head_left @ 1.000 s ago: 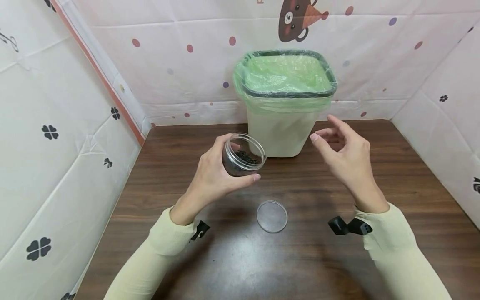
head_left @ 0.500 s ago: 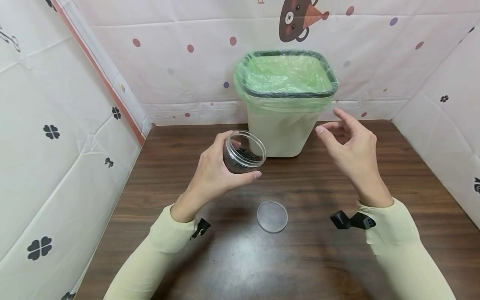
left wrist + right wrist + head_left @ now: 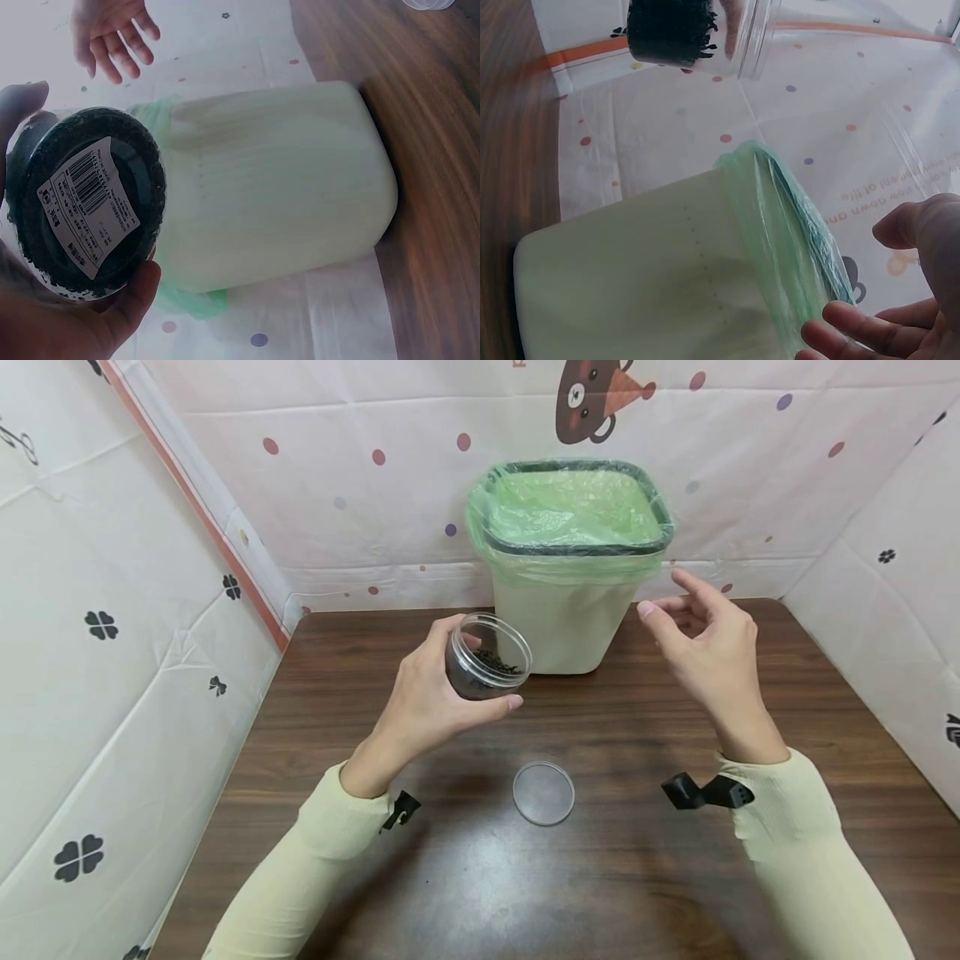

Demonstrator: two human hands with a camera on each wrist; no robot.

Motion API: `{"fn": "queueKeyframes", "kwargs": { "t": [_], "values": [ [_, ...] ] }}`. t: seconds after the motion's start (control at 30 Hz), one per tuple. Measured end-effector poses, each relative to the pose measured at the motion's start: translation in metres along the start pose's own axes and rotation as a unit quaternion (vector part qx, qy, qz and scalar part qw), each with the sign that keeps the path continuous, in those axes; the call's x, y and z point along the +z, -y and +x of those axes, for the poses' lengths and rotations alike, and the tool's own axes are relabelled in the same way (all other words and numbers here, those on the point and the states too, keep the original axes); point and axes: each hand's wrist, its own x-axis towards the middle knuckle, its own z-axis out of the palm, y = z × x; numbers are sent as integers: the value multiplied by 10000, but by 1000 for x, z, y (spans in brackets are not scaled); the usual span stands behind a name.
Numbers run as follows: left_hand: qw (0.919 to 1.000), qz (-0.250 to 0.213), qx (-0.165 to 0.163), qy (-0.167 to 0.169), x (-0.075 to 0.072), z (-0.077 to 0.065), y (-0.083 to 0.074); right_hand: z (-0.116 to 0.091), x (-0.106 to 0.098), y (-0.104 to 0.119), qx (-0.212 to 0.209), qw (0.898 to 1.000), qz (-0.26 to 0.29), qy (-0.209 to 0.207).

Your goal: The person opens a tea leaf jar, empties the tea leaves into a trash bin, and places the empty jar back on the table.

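A desk [image 3: 615,877] carries a bin [image 3: 558,622]. Right of the bin hovers the empty right hand [image 3: 711,647], fingers loose. At the bin's left front, the left hand [image 3: 431,689] grips a jar [image 3: 480,682], tilted mouth-up, likely to keep dark bits [image 3: 495,662] inside. Before the bin lies a lid [image 3: 543,793].
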Motion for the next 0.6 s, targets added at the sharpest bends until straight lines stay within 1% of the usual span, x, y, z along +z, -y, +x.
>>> {"fn": "queueKeyframes", "kwargs": {
  "t": [0.3, 0.6],
  "values": [
    [10000, 40, 74, -31, 1, 5, -2, 7, 0, 0, 130, 9994, 291, 114],
    [10000, 28, 72, -22, 1, 9, -5, 18, 0, 4, 251, 9982, 510, 173]
  ]
}}
